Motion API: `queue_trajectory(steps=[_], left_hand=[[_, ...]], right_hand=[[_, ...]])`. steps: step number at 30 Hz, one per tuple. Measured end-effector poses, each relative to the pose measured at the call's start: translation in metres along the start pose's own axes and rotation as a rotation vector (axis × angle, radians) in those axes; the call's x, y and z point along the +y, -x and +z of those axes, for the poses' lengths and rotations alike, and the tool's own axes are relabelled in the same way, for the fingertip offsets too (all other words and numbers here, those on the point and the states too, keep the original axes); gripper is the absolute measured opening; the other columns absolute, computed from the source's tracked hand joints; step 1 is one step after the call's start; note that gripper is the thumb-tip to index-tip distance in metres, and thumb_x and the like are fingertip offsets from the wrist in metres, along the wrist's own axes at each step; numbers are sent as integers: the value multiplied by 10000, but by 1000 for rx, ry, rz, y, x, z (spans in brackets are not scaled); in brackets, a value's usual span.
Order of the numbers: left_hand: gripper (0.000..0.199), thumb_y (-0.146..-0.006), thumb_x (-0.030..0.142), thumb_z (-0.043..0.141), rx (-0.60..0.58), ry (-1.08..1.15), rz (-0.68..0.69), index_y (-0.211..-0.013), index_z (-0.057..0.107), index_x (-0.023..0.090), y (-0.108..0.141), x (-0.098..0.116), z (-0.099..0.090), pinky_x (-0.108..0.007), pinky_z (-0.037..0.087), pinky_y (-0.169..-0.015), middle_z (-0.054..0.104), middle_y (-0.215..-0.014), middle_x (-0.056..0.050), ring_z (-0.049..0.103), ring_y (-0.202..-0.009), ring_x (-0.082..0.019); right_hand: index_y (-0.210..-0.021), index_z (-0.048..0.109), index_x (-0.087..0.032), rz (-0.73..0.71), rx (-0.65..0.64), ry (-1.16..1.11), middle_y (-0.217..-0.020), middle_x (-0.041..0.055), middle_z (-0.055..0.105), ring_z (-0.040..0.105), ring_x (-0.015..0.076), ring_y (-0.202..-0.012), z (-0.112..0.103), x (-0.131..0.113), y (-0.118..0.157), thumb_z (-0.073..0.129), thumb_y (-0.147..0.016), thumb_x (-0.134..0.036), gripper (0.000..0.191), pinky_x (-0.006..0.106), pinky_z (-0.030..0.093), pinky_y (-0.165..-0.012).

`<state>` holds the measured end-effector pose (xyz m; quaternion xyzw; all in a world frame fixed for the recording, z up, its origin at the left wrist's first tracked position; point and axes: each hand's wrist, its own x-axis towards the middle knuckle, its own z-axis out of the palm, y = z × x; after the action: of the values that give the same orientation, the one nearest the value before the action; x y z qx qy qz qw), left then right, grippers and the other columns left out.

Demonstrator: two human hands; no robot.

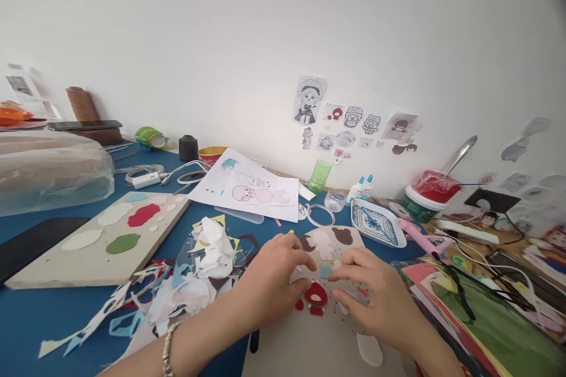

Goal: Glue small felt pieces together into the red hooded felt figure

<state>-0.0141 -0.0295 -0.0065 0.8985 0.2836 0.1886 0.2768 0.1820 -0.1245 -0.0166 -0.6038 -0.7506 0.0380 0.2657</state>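
Note:
My left hand hovers over the left part of a grey-beige board, its thumb and index finger curved and apart. From the other side my right hand reaches in, thumb and fingers also spread, with nothing visible between them. Between the two hands lies a small red cut-out figure with a white middle. Above it are a pale doll-shaped cut-out, a dark brown piece and a small blue piece. A white oval piece lies below my right hand. My fingers partly hide other small pieces.
Scraps are heaped left of the board, beside a second board with coloured pieces. Behind are drawing sheets, glue bottles and a patterned tray. Coloured sheets are stacked at right, near a pink glue gun.

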Motion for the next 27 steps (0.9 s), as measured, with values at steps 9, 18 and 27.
queue_trajectory(steps=[9, 18, 27], left_hand=[[266, -717, 92, 617, -61, -37, 40, -883, 734, 263, -3, -2, 7, -335, 433, -794, 598, -914, -40, 550, -923, -212], [223, -736, 138, 614, -21, -73, -17, -899, 737, 226, -5, -9, 13, -342, 443, -784, 646, -911, -62, 583, -908, -231], [177, -750, 160, 624, -55, -106, -12, -850, 749, 237, -5, -5, 13, -296, 438, -723, 644, -854, -52, 589, -864, -211]], right_hand=[[-875, 708, -291, 43, -142, 2, -822, -6, 556, 539, 177, -793, 9, -1, -4, 665, -789, -180, 146, 312, 410, -659], [-919, 698, -284, 66, -158, 37, -848, 3, 575, 544, 194, -826, 11, 2, -3, 664, -807, -223, 132, 325, 417, -681], [-903, 697, -281, 89, -155, 39, -833, -4, 576, 555, 184, -809, 11, 2, -4, 658, -808, -213, 123, 315, 417, -667]])
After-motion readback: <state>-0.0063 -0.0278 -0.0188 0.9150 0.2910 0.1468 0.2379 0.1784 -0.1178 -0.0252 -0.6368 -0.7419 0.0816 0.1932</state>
